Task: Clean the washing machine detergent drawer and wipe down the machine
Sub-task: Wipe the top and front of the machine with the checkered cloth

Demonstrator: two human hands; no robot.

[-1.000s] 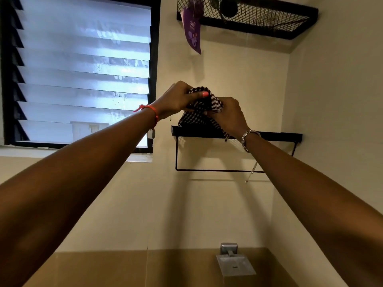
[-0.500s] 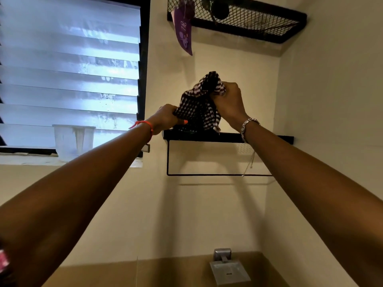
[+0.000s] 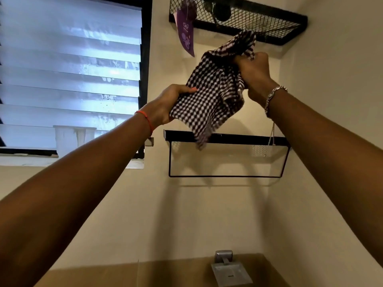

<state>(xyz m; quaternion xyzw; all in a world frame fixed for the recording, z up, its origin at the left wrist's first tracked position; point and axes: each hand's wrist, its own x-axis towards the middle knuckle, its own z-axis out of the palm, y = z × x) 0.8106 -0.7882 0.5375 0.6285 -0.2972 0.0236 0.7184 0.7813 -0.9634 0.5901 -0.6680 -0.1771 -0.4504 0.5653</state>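
Our left hand (image 3: 167, 104) and right hand (image 3: 253, 73) both grip the black-and-white checked cloth (image 3: 211, 94), at twelve o'clock above the black wall shelf (image 3: 248, 139). We judge the task barely begun: no washing machine or drawer shows.

There is one view only, from a wide-angle camera on the person's head, tilted up at the wall from below and close in. Both forearms reach away from the lens toward 12 o'clock. The lower black shelf (image 3: 227, 138) is seen from beneath near centre, the mesh shelf (image 3: 238, 16) higher at 1 o'clock. The louvred window (image 3: 70, 75) fills 10 o'clock. A grey fitting (image 3: 230, 270) sits near 6 o'clock. With no second view, nothing overlaps.
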